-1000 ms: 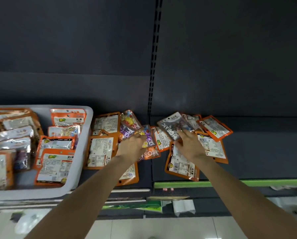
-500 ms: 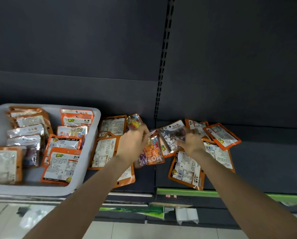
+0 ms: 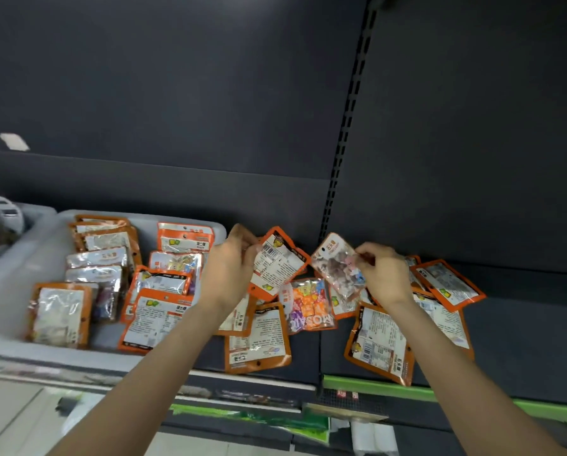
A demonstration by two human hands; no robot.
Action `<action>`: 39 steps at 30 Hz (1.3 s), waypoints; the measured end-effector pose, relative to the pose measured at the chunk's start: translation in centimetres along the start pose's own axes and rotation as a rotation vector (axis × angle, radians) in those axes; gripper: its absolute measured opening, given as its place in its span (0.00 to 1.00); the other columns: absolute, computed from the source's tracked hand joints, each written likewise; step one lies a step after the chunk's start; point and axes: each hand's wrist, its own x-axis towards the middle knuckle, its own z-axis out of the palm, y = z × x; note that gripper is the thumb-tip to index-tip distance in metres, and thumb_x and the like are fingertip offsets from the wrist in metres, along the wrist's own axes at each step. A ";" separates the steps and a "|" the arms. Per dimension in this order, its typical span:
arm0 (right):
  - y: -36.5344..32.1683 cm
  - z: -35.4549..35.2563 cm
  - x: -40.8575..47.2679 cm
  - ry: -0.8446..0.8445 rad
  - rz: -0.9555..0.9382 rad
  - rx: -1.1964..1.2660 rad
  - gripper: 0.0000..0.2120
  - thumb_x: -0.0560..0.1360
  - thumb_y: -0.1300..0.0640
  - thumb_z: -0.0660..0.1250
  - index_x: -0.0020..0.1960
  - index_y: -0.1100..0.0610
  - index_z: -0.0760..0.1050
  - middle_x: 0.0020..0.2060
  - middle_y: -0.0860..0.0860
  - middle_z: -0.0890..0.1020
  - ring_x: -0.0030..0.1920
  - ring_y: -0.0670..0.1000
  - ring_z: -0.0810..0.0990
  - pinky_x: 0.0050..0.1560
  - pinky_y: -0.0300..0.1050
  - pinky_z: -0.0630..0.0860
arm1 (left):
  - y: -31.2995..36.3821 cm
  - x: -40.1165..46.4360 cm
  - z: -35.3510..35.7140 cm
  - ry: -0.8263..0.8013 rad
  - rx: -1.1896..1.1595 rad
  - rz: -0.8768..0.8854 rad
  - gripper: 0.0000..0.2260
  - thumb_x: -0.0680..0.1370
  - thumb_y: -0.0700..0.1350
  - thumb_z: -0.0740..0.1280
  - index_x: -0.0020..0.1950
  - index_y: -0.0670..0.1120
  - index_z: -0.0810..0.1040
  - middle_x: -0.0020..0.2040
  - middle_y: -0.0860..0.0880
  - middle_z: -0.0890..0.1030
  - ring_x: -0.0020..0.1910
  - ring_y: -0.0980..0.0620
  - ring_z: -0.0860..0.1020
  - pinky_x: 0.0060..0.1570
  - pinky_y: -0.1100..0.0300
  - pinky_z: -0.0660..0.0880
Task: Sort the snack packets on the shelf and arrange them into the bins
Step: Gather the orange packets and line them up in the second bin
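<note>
— At centre frame, above the shelf (image 3: 522,343), what are the hands doing?

— Both are raised off the pile. The left hand (image 3: 229,271) has its fingers curled round the edge of an orange packet (image 3: 277,263), label side facing the camera, tilted. The right hand (image 3: 382,274) pinches a clear packet (image 3: 338,268) of pink and brown sweets by its right edge, also tilted.

— Are the two packets touching?

— Just beside each other; contact I cannot tell.

— And the rest of the snack packets?

— A loose heap (image 3: 308,307) lies on the dark shelf below the hands, at lower centre, among it a "MOSAIC" packet of coloured sweets. More fan out at right, under the right wrist.

— The bins?

— A grey bin (image 3: 5,297) at left of the frame holds rows of orange and clear packets. Another bin's corner (image 3: 42,212) shows at far left, contents blurred.
</note>
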 end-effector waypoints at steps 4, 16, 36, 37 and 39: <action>-4.5 0.2 -0.7 0.112 -0.072 0.122 0.05 0.76 0.59 0.67 0.49 0.59 0.80 0.44 0.52 0.82 0.43 0.52 0.80 0.45 0.47 0.76 | -1.3 0.3 -3.8 0.035 -0.021 0.021 0.01 0.80 0.43 0.62 0.50 0.47 0.71 0.43 0.53 0.77 0.40 0.56 0.76 0.35 0.65 0.72; -21.3 8.0 -4.2 0.235 -0.165 0.233 0.03 0.76 0.60 0.67 0.45 0.57 0.79 0.40 0.47 0.81 0.42 0.47 0.80 0.42 0.43 0.76 | -12.9 -0.1 -18.3 0.055 -0.081 -0.060 0.02 0.80 0.43 0.62 0.49 0.47 0.70 0.40 0.56 0.76 0.37 0.60 0.77 0.31 0.65 0.73; -30.9 15.4 -11.3 0.263 -0.007 0.274 0.03 0.76 0.63 0.65 0.47 0.59 0.78 0.41 0.48 0.80 0.40 0.44 0.77 0.39 0.31 0.71 | -24.1 0.8 -20.9 -0.457 -0.046 0.106 0.13 0.80 0.43 0.64 0.64 0.47 0.74 0.61 0.48 0.78 0.58 0.51 0.77 0.54 0.61 0.73; -31.7 16.5 -11.5 0.230 -0.011 0.324 0.04 0.76 0.64 0.65 0.47 0.58 0.77 0.41 0.48 0.79 0.41 0.42 0.76 0.38 0.28 0.70 | -25.0 0.7 -22.1 -0.415 -0.084 0.058 0.14 0.80 0.43 0.62 0.66 0.48 0.72 0.62 0.48 0.78 0.58 0.50 0.77 0.52 0.62 0.74; -33.3 19.2 -11.7 0.115 -0.012 0.391 0.05 0.77 0.65 0.64 0.48 0.57 0.74 0.44 0.47 0.79 0.43 0.40 0.76 0.39 0.26 0.71 | -26.8 0.5 -24.1 -0.338 -0.162 -0.020 0.17 0.81 0.43 0.62 0.70 0.49 0.67 0.63 0.48 0.76 0.58 0.49 0.77 0.50 0.60 0.77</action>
